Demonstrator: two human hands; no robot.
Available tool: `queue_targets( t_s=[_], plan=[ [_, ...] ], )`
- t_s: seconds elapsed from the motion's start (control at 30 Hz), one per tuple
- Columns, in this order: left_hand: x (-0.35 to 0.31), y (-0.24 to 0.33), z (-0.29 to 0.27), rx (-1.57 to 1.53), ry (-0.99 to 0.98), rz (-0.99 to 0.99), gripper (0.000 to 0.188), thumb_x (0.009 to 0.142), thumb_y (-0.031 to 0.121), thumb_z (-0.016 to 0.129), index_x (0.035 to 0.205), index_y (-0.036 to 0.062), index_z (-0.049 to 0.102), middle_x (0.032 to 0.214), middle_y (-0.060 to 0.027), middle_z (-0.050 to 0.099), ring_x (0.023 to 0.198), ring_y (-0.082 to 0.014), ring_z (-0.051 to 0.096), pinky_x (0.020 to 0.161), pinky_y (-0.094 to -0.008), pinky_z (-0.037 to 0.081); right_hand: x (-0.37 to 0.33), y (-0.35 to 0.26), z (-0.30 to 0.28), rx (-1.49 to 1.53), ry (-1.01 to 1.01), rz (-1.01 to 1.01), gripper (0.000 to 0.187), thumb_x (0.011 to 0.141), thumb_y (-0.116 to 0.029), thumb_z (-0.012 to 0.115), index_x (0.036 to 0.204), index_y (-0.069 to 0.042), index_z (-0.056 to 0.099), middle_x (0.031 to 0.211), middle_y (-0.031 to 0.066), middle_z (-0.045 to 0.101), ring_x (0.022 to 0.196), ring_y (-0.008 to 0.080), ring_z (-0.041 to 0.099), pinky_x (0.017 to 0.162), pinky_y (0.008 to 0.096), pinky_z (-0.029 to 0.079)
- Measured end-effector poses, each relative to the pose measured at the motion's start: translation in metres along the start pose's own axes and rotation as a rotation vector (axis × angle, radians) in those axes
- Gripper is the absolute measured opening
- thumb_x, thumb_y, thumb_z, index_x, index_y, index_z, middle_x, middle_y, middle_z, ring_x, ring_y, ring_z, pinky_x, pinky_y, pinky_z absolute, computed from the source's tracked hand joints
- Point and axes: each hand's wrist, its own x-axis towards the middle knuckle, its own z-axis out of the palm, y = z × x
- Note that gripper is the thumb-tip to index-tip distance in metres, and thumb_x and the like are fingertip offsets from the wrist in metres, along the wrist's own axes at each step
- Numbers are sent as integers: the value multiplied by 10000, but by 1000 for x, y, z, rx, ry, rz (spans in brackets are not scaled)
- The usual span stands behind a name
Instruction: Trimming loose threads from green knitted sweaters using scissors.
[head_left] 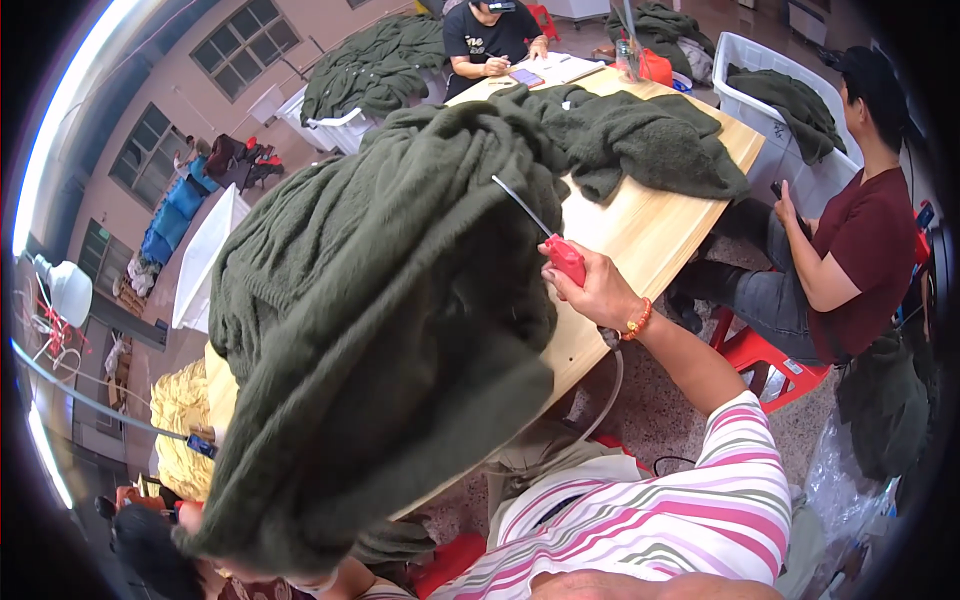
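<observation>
My right hand [598, 287] is wrapped around the red handle of an air blow gun [566, 260]. Its thin metal nozzle points up and left, over a large dark green knit garment [370, 290]. A pale hose [612, 395] curves down from below that hand. The garment covers much of the table's left side and is lifted toward me at the lower left. There my left forearm [352, 580] runs in under its raised edge. The cloth hides the fingers of my left hand, which holds the garment up.
More green knitwear [650, 140] lies on the wooden table [650, 230]. A seated person in dark red [860, 250] is at the right; another person in black [485, 45] writes at the far end. White bins [735, 60] hold garments. A yellow cloth pile [180, 410] sits at the left.
</observation>
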Motion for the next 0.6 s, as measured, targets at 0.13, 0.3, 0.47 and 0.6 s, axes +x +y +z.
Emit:
queue_targets(
  t_s=[0.13,0.3,0.47,0.6],
  plan=[
    [-35,-31,-13,-26,75,6,561,928,290,621,1321,-81,473,1310,-235,537,1192,-358,531,988,-401,461,4,-1,24,-22,-68,-35,348,912,-140,641,1220,6,570,827,56,657,658,97,618,625,268,540],
    [8,-167,28,261,149,-362,319,900,78,619,1194,-41,585,1147,-156,607,1027,-230,594,913,-326,466,3,13,46,33,-142,8,342,915,-152,642,1211,7,575,780,45,652,626,93,611,604,265,516],
    [28,-100,156,268,100,234,484,795,0,655,1268,38,555,1241,-127,567,1164,-256,533,956,-349,447,1,14,42,105,-201,172,334,923,-162,639,1215,-14,572,783,32,643,640,83,614,625,264,522],
    [40,-23,265,38,-262,490,651,698,39,765,1300,55,518,1275,-180,531,1194,-356,493,1004,-437,409,-7,16,31,208,-198,159,357,937,-150,618,1266,-27,555,788,21,643,668,85,623,651,260,524]
  ],
)
